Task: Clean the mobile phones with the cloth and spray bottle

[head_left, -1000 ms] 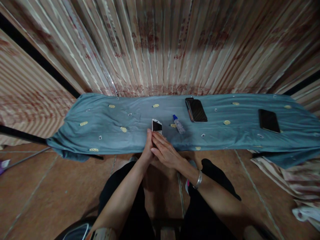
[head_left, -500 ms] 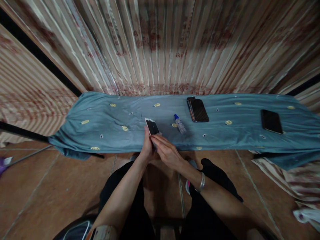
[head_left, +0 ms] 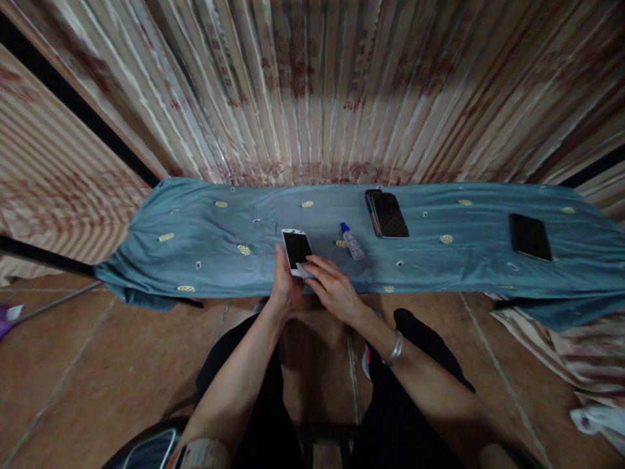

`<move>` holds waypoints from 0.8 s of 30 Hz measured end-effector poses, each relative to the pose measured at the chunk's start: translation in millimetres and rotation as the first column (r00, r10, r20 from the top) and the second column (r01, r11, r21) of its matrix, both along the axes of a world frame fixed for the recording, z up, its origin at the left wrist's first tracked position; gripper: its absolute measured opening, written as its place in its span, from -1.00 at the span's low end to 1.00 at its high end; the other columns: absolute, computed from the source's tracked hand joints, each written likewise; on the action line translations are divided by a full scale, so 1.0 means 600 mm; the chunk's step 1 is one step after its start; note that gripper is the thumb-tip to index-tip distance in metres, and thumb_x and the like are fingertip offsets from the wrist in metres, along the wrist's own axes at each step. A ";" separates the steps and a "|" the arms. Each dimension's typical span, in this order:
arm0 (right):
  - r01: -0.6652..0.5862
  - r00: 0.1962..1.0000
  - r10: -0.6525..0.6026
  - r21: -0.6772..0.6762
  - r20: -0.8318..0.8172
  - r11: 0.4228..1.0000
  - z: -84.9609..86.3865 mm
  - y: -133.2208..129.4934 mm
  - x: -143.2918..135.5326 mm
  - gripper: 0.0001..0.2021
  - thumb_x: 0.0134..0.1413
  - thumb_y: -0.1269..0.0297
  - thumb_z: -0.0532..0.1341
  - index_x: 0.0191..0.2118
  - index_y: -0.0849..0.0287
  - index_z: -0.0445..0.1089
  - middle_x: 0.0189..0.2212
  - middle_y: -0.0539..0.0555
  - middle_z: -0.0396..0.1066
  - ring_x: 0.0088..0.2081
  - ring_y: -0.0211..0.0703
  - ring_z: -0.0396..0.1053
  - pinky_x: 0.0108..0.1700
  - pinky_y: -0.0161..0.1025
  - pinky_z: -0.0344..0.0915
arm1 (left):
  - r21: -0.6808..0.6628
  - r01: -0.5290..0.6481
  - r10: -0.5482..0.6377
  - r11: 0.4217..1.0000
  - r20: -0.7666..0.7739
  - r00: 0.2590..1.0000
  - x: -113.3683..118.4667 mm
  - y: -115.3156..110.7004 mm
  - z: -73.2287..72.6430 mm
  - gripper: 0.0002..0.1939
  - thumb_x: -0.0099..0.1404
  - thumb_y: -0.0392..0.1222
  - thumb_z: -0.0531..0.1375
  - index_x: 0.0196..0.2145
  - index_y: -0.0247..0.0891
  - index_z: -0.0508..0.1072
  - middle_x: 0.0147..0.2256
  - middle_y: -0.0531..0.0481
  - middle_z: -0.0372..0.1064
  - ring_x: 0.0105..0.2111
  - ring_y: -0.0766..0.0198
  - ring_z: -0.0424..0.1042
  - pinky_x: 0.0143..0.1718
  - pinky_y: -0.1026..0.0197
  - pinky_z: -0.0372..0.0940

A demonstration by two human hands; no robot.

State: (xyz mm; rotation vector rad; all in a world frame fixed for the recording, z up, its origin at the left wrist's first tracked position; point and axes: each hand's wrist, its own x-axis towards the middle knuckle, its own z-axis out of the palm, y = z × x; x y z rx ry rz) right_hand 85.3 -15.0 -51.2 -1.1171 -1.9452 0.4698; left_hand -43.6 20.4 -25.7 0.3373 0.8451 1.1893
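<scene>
A white phone with a dark screen is held over the front edge of the cloth-covered table. My left hand grips it from the left and below, thumb along its side. At the phone's lower right corner, my right hand pinches a small greyish cloth against the screen's lower end. To the right of the phone lies a clear bottle with a blue cap on the table.
The blue-green tablecloth has yellow prints. Stacked dark phones or cases lie behind the bottle to the right, and another dark device is at the far right. A striped curtain hangs behind.
The phone has turned so more of its screen faces the camera. My right hand has shifted slightly right, uncovering the phone's lower end and the greyish cloth.
</scene>
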 end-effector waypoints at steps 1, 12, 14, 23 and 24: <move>0.006 1.000 -0.006 -0.005 0.002 1.000 0.000 0.000 0.002 -0.66 0.31 0.33 0.13 0.14 0.03 0.45 0.18 0.15 0.39 0.21 0.01 0.33 0.28 0.03 0.28 | 0.007 0.007 -0.007 1.000 0.008 1.000 -0.004 0.002 -0.002 -0.39 0.34 0.32 0.02 -0.30 -0.31 0.55 -0.42 -0.06 0.52 -0.32 0.19 0.53 -0.19 0.17 0.39; 0.034 0.990 -0.053 -0.139 -0.133 0.990 -0.006 0.011 0.020 -0.65 0.22 0.25 0.24 0.12 -0.02 0.47 0.17 0.11 0.41 0.20 -0.02 0.36 0.27 -0.02 0.27 | -0.042 -0.097 0.101 0.994 0.109 0.989 -0.008 0.010 0.010 -0.52 0.47 0.03 -0.05 -0.17 -0.32 0.57 -0.36 -0.07 0.58 -0.30 0.20 0.55 -0.03 0.13 0.37; 0.012 0.973 -0.059 -0.204 -0.223 0.979 -0.007 0.014 0.019 -0.63 0.19 0.21 0.27 0.11 0.01 0.48 0.15 0.12 0.44 0.17 -0.01 0.39 0.23 -0.03 0.31 | -0.057 -0.104 0.110 0.993 0.107 0.988 -0.010 0.011 0.009 -0.56 0.46 0.01 -0.02 -0.14 -0.31 0.56 -0.35 -0.05 0.58 -0.29 0.21 0.55 -0.02 0.14 0.37; -0.143 0.727 -0.259 -0.508 -0.636 0.849 -0.012 0.030 0.011 -0.63 -0.08 0.00 0.40 -0.15 0.05 0.60 -0.17 0.01 0.62 -0.10 0.01 0.53 0.06 -0.02 0.42 | -0.095 -0.081 0.087 0.992 0.060 0.994 -0.001 0.006 0.001 -0.66 0.43 -0.07 0.04 -0.19 -0.31 0.54 -0.41 -0.04 0.56 -0.36 0.23 0.55 -0.17 0.22 0.42; -0.164 0.688 -0.288 -0.528 -0.667 0.833 -0.011 0.032 0.011 -0.64 -0.12 -0.01 0.42 -0.19 0.05 0.61 -0.22 0.00 0.63 -0.14 -0.01 0.54 0.04 -0.04 0.43 | -0.086 -0.065 0.070 0.994 0.054 0.996 0.001 0.004 0.000 -0.67 0.43 -0.07 0.04 -0.20 -0.30 0.54 -0.42 -0.04 0.56 -0.35 0.21 0.56 -0.18 0.22 0.42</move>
